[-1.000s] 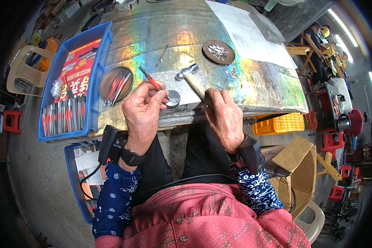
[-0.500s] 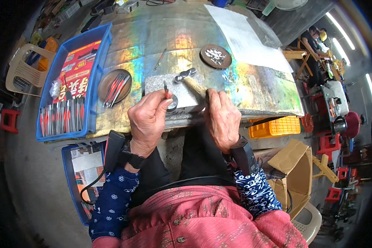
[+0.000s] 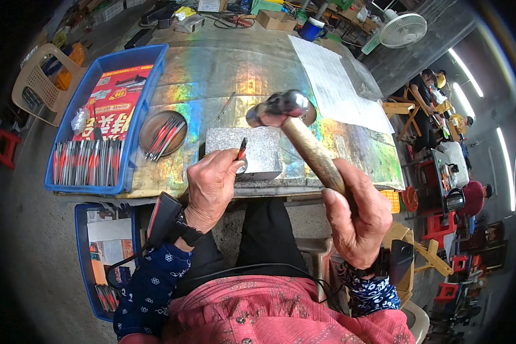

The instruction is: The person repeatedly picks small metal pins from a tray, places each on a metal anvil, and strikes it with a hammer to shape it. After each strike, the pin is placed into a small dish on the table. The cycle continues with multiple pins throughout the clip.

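Moderate indoor light, uneven. Tube lights [image 3: 463,98] at right blow out to white. Rainbow-tinted glare bands cross the tabletop [image 3: 206,86]. Metal hammer head [image 3: 282,108] has bright highlights, smeared by motion blur. Black trousers [image 3: 272,235] lose detail in shadow. Fisheye bends straight edges toward the rim; corners go black. Far background at right is soft, cluttered, darker.

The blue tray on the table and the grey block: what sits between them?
In the head view, a round brown dish holding slim red and dark pieces sits between the blue tray and the grey block.
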A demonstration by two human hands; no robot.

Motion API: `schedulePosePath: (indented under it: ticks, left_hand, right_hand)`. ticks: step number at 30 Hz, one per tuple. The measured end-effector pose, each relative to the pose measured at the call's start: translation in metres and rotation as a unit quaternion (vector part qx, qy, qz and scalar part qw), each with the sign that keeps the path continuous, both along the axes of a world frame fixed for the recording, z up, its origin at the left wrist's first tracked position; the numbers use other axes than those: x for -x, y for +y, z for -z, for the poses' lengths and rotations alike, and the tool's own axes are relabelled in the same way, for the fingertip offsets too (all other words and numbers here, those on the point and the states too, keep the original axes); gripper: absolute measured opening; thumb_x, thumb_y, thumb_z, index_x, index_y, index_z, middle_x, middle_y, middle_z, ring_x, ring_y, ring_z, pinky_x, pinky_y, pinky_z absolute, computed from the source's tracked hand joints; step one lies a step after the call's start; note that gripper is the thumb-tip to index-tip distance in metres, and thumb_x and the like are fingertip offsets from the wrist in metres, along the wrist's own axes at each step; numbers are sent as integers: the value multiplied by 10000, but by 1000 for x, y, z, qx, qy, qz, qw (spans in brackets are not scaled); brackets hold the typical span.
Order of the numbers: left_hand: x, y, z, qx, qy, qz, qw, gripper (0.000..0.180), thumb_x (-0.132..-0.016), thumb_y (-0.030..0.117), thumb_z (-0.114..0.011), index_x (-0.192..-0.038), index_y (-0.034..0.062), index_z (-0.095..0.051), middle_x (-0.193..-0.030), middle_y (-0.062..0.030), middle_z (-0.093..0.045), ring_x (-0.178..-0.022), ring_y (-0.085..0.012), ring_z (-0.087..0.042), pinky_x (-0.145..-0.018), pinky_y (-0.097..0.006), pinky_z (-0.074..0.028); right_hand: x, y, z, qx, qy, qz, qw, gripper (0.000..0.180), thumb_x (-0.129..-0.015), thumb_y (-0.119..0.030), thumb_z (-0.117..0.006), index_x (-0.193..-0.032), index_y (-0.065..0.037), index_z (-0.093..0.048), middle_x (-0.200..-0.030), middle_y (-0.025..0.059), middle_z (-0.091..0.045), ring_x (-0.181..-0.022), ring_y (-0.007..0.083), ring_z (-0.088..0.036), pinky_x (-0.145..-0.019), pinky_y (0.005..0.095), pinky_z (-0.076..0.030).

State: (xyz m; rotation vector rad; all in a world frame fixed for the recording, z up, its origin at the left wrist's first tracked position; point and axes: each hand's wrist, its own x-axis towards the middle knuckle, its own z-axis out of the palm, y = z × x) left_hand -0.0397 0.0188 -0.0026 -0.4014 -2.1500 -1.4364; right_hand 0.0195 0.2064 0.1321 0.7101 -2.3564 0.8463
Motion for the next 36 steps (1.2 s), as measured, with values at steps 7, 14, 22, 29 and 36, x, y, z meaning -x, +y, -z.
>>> schedulePosePath:
  ticks: [7,14,22,29,36]
  left_hand:
    - [-1,0,-3,2,-8,4,1000,116,-817,-22,-676,-932,-37,-667,-839,-151,-689,-738,-248,-688,-639,-307,-515]
    - [1,-1,-2,5,8,10,1000,118,-809,-27,-683,-923,-50,-661,-837,-154,-689,-736,-239,-687,-640,-304,-516]
    - [2,-1,0,4,3,6,1000,122,-806,-19,-690,-922,-49,-662,-833,-151,-692,-739,-233,-687,-644,-300,-517]
    - [0,-1,1,-5,-10,9,1000,115,-811,-19,-684,-921,-46,-666,-845,-159,-693,-751,-243,-693,-645,-301,-519]
    - [0,-2,0,3,-18,8,1000,119,-811,-20,-684,-926,-47,-672,-855,-161,-695,-769,-257,-695,-665,-308,-525]
  right_hand:
    - [-16,4,-24,-3,-8,4,1000,331,-841,-35,-652,-1150,70,-598,-896,173,-670,-727,212,-658,-671,299,-518]
    - [-3,3,-10,-102,-117,-5,988,335,-888,-74,-645,-1193,46,-576,-845,207,-646,-709,239,-647,-682,306,-514]
    - [-5,0,-20,-26,-148,35,988,290,-865,-17,-649,-1149,40,-626,-744,145,-632,-595,180,-602,-582,286,-490]
    - [-9,1,-18,71,-13,-19,997,312,-896,-68,-616,-1172,79,-605,-828,160,-689,-685,168,-633,-685,305,-526]
    - [-5,2,-7,39,-171,33,984,298,-902,-51,-636,-1178,56,-610,-708,132,-636,-615,113,-594,-604,254,-495]
